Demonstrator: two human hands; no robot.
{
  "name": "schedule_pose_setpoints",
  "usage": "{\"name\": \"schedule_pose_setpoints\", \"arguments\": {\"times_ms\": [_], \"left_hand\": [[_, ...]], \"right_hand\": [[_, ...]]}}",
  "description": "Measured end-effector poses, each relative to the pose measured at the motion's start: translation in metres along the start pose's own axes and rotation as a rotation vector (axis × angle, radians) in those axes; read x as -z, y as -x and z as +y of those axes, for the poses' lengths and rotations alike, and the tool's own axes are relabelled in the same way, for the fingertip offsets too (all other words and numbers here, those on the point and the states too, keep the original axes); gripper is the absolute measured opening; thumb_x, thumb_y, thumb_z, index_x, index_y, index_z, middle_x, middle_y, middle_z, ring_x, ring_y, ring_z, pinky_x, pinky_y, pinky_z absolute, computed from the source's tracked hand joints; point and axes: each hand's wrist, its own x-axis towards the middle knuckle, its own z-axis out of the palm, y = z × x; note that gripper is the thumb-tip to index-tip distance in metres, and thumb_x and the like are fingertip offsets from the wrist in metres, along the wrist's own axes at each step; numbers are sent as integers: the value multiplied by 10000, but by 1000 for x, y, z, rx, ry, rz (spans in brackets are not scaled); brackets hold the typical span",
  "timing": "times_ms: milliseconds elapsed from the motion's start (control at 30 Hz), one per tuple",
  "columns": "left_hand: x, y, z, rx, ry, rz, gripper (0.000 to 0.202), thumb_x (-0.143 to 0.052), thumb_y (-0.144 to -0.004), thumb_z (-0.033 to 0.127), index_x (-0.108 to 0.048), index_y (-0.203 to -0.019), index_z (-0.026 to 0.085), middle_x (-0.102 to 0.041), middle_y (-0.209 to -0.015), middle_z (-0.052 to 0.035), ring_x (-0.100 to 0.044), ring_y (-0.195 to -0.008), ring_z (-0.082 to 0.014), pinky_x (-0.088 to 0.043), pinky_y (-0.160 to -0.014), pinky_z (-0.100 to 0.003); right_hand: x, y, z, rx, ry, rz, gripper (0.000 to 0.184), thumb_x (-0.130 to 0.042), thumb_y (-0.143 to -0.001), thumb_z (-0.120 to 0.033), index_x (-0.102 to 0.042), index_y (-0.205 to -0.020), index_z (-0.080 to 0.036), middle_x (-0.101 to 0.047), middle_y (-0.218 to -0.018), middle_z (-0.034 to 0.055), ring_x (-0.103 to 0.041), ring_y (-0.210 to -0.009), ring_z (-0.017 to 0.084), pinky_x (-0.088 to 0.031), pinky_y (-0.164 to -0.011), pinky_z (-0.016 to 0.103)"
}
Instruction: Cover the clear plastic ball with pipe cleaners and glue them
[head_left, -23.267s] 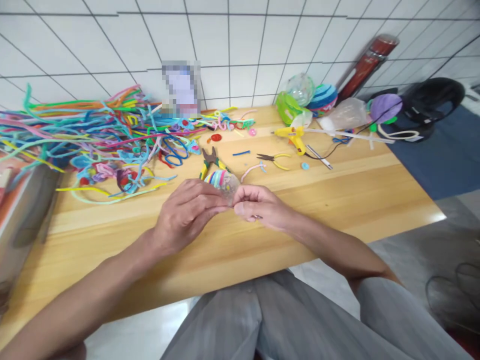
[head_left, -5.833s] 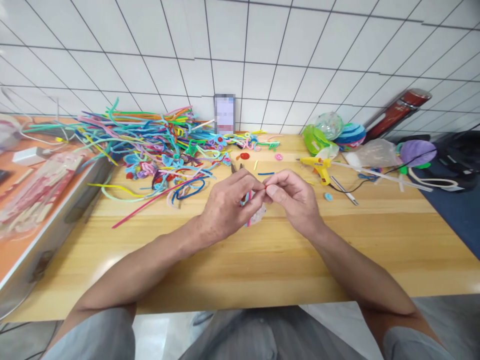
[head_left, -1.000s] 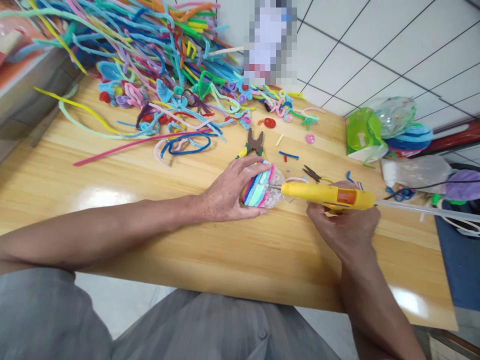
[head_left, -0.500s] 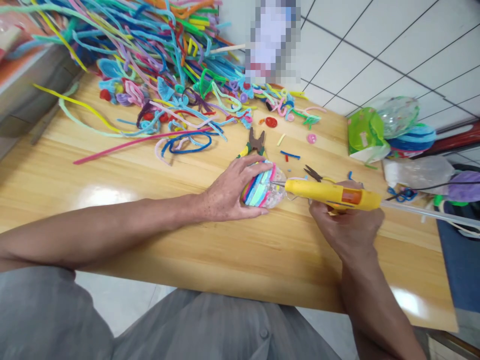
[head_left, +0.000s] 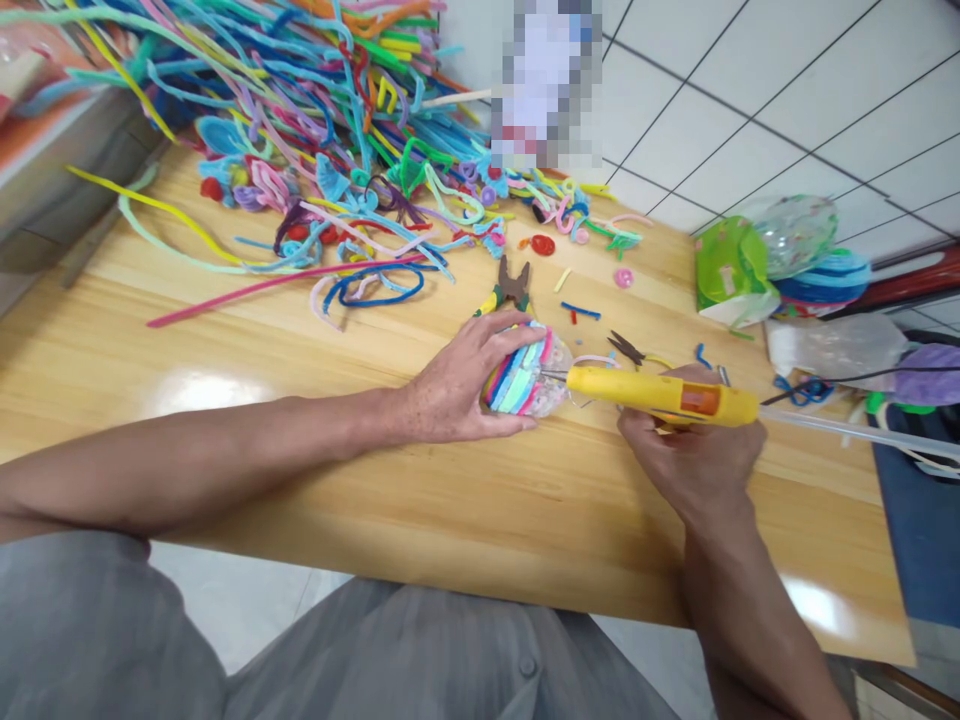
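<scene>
My left hand [head_left: 469,375] is wrapped round a small rounded piece covered with rows of coloured pipe cleaners [head_left: 519,372], its right end clear and bare. In my right hand [head_left: 697,450] is a yellow hot glue gun [head_left: 660,392], its barrel pointing left. The metal nozzle lies at the striped piece, by the border between the coloured rows and the clear end; whether it touches I cannot tell. A clear glue stick [head_left: 847,428] trails from the back of the gun. Pliers with green and yellow handles [head_left: 514,280] lie just beyond my left hand.
A big tangle of pipe cleaners [head_left: 300,110] fills the back left of the wooden table [head_left: 360,510]. Small dark-jawed pliers [head_left: 627,346] and short cut pieces lie beyond the glue gun. A green packet [head_left: 731,265] and plastic bags [head_left: 840,345] stand at the right.
The glue gun in my right hand has shifted very slightly left. My left hand and the striped piece stay in place.
</scene>
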Motion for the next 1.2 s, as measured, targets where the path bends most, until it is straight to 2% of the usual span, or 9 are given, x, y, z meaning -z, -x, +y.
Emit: {"name": "schedule_pose_setpoints", "arguments": {"times_ms": [133,400,600,833,967,1067,1200], "left_hand": [[1,0,1,10,7,-4,980,-873,-885,520,-346,-1679,292,-522,-1620,-215,-515,-1536,-410,-475,-1245,-642],[2,0,0,43,-8,-37,1003,-886,-863,517,-341,-1677,302,-516,-1635,-208,-494,-1556,-423,-454,-1258,-659],[1,0,1,30,-7,-31,991,-873,-879,531,-334,-1677,295,-512,-1629,-214,-503,-1549,-415,-469,-1250,-647],[1,-1,0,18,-8,-24,965,-841,-899,585,-342,-1673,297,-525,-1608,-207,-512,-1539,-403,-486,-1243,-643],[4,-1,3,38,-6,-34,937,-832,-916,533,-340,-1676,290,-520,-1609,-210,-508,-1542,-397,-480,-1253,-643],[5,0,4,68,-18,-43,952,-866,-886,483,-354,-1668,310,-514,-1628,-195,-503,-1547,-403,-465,-1268,-640],[5,1,5,77,-30,-35,940,-877,-872,449,-371,-1654,319,-518,-1623,-182,-514,-1537,-401,-471,-1265,-637]], "right_hand": [[5,-1,-2,-23,-25,-72,125,-620,-734,-283,-591,-856,-279,-704,-766,37,-726,-742,267,-594,-690,366],[3,-1,-4,-122,-1,-48,120,-633,-751,-320,-552,-834,-290,-688,-762,41,-727,-787,290,-566,-664,378],[6,0,-3,-73,-73,-103,155,-639,-734,-279,-542,-854,-282,-683,-788,44,-730,-792,289,-572,-695,377],[5,-2,-5,-52,-38,-74,114,-610,-711,-281,-551,-808,-292,-691,-722,27,-714,-711,277,-571,-641,373],[2,2,-8,-78,-108,-53,111,-616,-714,-285,-590,-821,-291,-704,-720,22,-715,-674,273,-564,-616,382],[4,-2,8,-208,-193,-65,89,-661,-762,-341,-612,-814,-289,-706,-723,27,-695,-645,261,-565,-602,386],[3,-20,69,-427,-166,37,261,-704,-853,-514,-653,-830,-259,-729,-767,59,-699,-705,279,-574,-640,416]]}}
